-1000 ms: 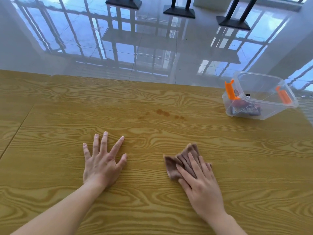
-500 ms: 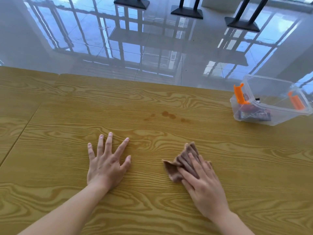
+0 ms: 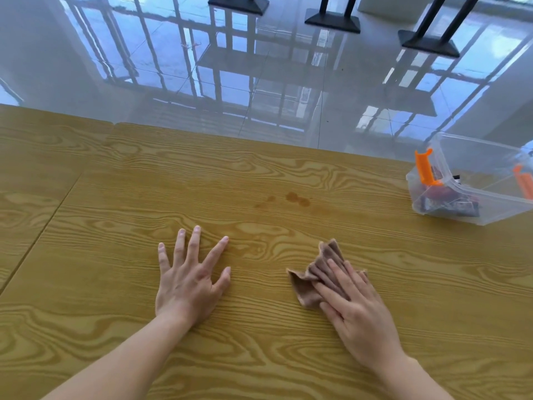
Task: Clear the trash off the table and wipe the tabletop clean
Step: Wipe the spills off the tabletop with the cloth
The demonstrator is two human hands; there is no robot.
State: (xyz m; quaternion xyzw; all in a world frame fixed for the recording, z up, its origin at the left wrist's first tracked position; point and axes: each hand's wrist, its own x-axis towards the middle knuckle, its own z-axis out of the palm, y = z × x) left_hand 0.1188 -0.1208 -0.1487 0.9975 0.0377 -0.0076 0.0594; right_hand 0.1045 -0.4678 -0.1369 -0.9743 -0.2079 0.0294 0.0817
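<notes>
The main risk from here is that the brownish stains (image 3: 295,198) get missed or only smeared. They lie on the yellow wood-grain table (image 3: 115,203) well beyond the crumpled brown wiping cloth (image 3: 305,284), toward the far edge. The cloth is bunched into a small wad, so each stroke would cover little and might just drag the marks along the grain. Whether it is damp cannot be told. The cloth could also slip out from under the flat fingers on a long push, since nothing pinches it. A wide sweep to the right might knock the clear plastic box with orange latches (image 3: 476,197), which stands near the table's far right edge with dark wrappers (image 3: 444,199) inside. By that, the trash part looks done and wiping is the step in hand.

The right hand (image 3: 357,313) lies palm down on the near right part of the cloth. Its fingers (image 3: 331,294) are straight and close together, pressing the fabric to the table and pointing toward the stains, not curled round it. The left hand (image 3: 187,284) rests flat on bare wood to the left, apart from the cloth. Its fingers (image 3: 196,243) are spread and relaxed and hold nothing; it seems to brace the body. Both forearms reach in from the near edge
</notes>
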